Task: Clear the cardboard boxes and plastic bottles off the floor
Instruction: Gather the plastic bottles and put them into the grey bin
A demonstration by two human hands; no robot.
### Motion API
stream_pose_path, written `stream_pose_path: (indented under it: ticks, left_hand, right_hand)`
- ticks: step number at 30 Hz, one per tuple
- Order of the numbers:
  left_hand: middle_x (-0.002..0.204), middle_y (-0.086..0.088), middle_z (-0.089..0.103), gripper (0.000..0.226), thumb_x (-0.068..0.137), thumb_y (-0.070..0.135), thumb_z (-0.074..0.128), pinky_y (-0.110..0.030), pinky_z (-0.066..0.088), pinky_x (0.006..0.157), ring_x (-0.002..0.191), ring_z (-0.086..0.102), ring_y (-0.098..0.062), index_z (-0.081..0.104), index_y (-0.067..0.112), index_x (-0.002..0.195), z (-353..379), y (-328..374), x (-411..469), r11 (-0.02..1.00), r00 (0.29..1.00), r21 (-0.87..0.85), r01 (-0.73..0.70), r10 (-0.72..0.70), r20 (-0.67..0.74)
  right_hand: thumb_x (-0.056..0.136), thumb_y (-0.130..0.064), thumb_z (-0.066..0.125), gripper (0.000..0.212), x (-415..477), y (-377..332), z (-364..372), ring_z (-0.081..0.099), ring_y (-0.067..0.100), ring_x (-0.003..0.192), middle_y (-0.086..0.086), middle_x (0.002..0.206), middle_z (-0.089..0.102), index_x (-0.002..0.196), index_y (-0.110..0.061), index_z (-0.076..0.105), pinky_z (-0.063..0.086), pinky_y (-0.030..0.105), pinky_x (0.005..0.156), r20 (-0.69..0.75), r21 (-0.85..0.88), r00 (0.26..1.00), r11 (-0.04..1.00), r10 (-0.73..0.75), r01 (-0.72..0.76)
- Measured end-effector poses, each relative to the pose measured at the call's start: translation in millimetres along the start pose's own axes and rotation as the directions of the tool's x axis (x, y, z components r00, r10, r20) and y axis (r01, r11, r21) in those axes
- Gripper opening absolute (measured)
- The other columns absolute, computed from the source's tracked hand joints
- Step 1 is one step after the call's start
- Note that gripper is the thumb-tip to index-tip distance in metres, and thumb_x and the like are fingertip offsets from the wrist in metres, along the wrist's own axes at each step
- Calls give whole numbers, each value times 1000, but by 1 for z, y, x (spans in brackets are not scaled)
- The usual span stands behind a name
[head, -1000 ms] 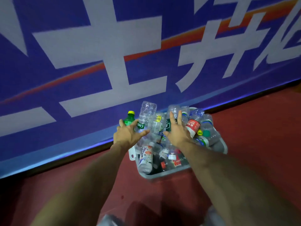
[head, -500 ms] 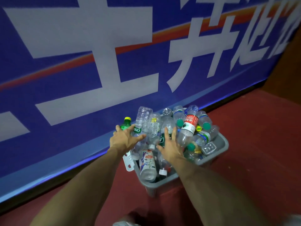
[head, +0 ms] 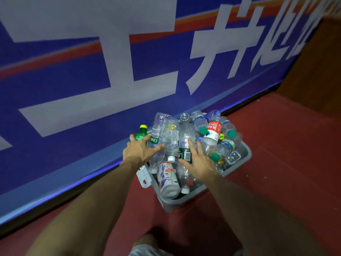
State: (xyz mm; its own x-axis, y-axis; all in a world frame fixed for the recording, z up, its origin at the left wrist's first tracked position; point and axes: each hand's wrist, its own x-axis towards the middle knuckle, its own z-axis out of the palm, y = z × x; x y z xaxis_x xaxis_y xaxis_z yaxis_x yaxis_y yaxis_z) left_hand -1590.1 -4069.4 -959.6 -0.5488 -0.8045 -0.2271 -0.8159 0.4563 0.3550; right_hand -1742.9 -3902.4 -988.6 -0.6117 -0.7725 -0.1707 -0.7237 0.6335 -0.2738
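A grey plastic bin (head: 184,201) stands on the red floor against the wall, heaped with several empty plastic bottles. My left hand (head: 141,150) rests with spread fingers on a clear green-labelled bottle (head: 158,137) at the heap's left edge; a green bottle with a yellow cap (head: 141,133) pokes out just behind it. My right hand (head: 198,163) lies flat with straight fingers on the clear bottles in the middle. A red-labelled bottle (head: 214,130) lies on top at the right, a flower-printed bottle (head: 168,179) at the front. No cardboard boxes are in view.
A blue banner (head: 110,71) with large white characters covers the wall right behind the bin. Red floor (head: 286,172) spreads to the right and front. A brown wall (head: 324,71) closes the far right corner. A white tag (head: 143,175) hangs off the bin's left side.
The view has shifted so the bin sits lower and closer. Both hands stay pressed on the bottle heap; my right hand has slid a little toward the front of the pile.
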Motion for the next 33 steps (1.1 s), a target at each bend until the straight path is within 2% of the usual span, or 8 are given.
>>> stream_pose_path:
  ticks: [2, 5, 11, 18, 24, 27, 31, 33]
  left_hand:
    - [155, -17, 20, 88, 75, 90, 42, -50, 47, 99, 132, 45, -40, 29, 48, 151, 0, -2, 0, 1000, 1000, 1, -24, 24, 4]
    - [158, -17, 17, 89, 75, 90, 42, -51, 47, 100, 133, 44, -40, 29, 47, 152, -2, -5, -2, 999, 999, 5, -45, 45, -5]
    - [162, -16, 10, 90, 72, 92, 41, -51, 45, 102, 139, 39, -39, 27, 51, 151, -7, -4, -6, 992, 992, 26, -125, 126, -25]
    - [164, -13, 7, 89, 73, 90, 43, -51, 43, 105, 142, 35, -37, 29, 49, 151, -11, -1, -10, 981, 980, 29, -190, 191, -49]
    - [164, -12, 9, 89, 71, 91, 46, -52, 44, 104, 142, 35, -36, 31, 52, 149, -13, -5, -10, 980, 979, 37, -198, 200, -44]
    - [164, -10, 7, 92, 69, 91, 50, -52, 42, 106, 143, 34, -36, 30, 52, 149, -16, -2, -4, 978, 978, -9, -207, 206, -29]
    - [165, -7, 4, 94, 66, 91, 54, -53, 41, 107, 143, 35, -36, 25, 57, 149, -21, -4, 7, 973, 976, -73, -217, 218, 8]
    - [164, -6, 5, 94, 66, 89, 57, -54, 40, 108, 143, 34, -36, 26, 58, 149, -20, -10, 13, 973, 978, -103, -207, 210, 19]
  right_hand:
    - [97, -65, 41, 88, -2, -1, -5, 51, 35, 132, 7, 168, -2, 157, -33, -14, 46, 47, 102, -17, -9, 1000, 1000, 13, -13]
    - [96, -67, 40, 89, -1, -6, -18, 41, 36, 139, 9, 167, 6, 158, -30, -12, 40, 50, 107, -45, -24, 999, 999, 30, -31]
    - [91, -72, 47, 96, 17, -34, -51, 12, 34, 153, 11, 167, 2, 158, -34, -11, 22, 58, 119, -81, 198, 996, 980, 31, -14]
    - [87, -71, 54, 99, 28, -65, -66, 23, 36, 149, 9, 166, 17, 159, -34, -5, 29, 63, 114, -184, 300, 983, 951, -23, 79]
    - [85, -61, 67, 94, 29, -66, -60, 41, 29, 141, 3, 152, 45, 158, -29, 17, 36, 58, 112, -123, 579, 992, 815, 42, 37]
    - [89, -45, 72, 91, 35, -72, -68, 44, 27, 138, 4, 149, 46, 159, -24, 17, 36, 51, 114, -94, 691, 993, 722, 65, 18]
    - [91, -36, 72, 94, 47, -73, -90, 38, 32, 142, 9, 144, 46, 160, -21, 10, 33, 50, 116, -108, 744, 986, 669, 126, -4]
    - [93, -34, 70, 94, 54, -67, -105, 34, 33, 145, 13, 155, 37, 160, -18, 6, 30, 48, 118, -126, 737, 977, 676, 174, -25]
